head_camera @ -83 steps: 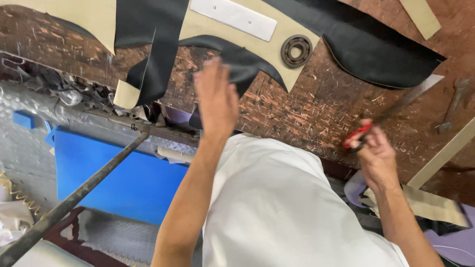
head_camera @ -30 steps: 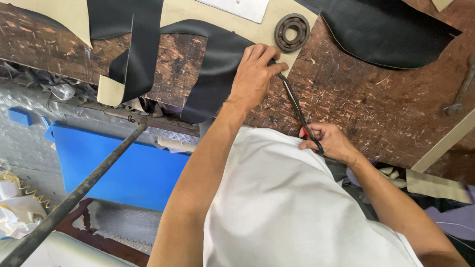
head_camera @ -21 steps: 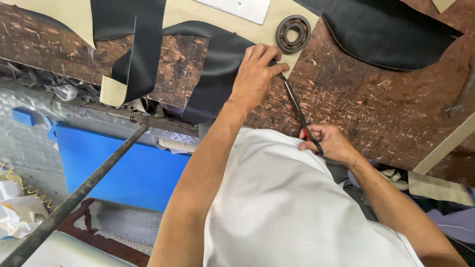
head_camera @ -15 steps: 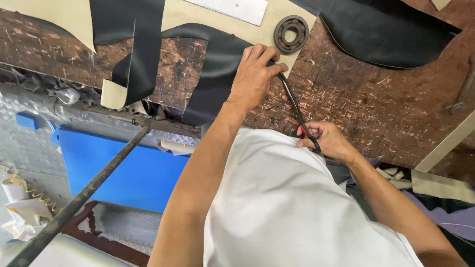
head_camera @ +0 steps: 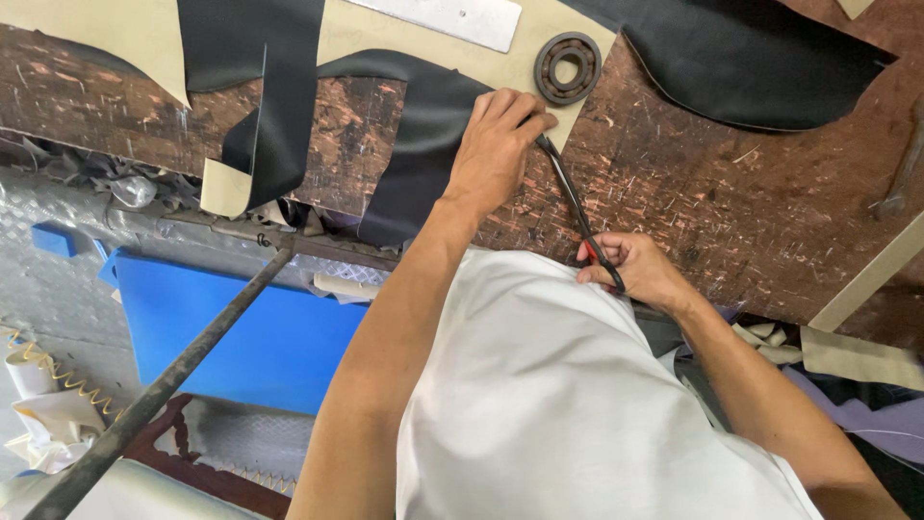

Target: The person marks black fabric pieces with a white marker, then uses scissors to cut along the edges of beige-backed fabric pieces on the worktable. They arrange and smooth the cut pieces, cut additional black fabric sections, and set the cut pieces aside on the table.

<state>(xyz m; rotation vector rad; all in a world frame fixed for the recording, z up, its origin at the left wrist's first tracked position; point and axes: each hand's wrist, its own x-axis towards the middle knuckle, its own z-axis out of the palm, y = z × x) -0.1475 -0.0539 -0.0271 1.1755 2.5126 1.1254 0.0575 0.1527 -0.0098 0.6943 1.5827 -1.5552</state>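
My left hand (head_camera: 496, 144) presses down on a curved black leather piece (head_camera: 419, 144) where it meets a beige pattern sheet (head_camera: 385, 34), fingers bent, fingertips at the sheet's edge. My right hand (head_camera: 637, 272) grips the red handle of a long dark blade tool (head_camera: 576, 204). The tool's tip reaches up to my left fingertips. Both hands rest on a scarred brown wooden bench (head_camera: 731, 202).
A round metal bearing ring (head_camera: 569, 67) and a flat metal plate (head_camera: 452, 14) lie on the beige sheet. A large black leather sheet (head_camera: 751, 58) is at top right, a black strip (head_camera: 274, 106) hangs left. Below are a blue board (head_camera: 250, 332) and a rusty bar (head_camera: 183, 371).
My right hand brought the tool from the bench's right side up to my left hand. My left hand settled onto the leather. In the last second almost nothing moves.
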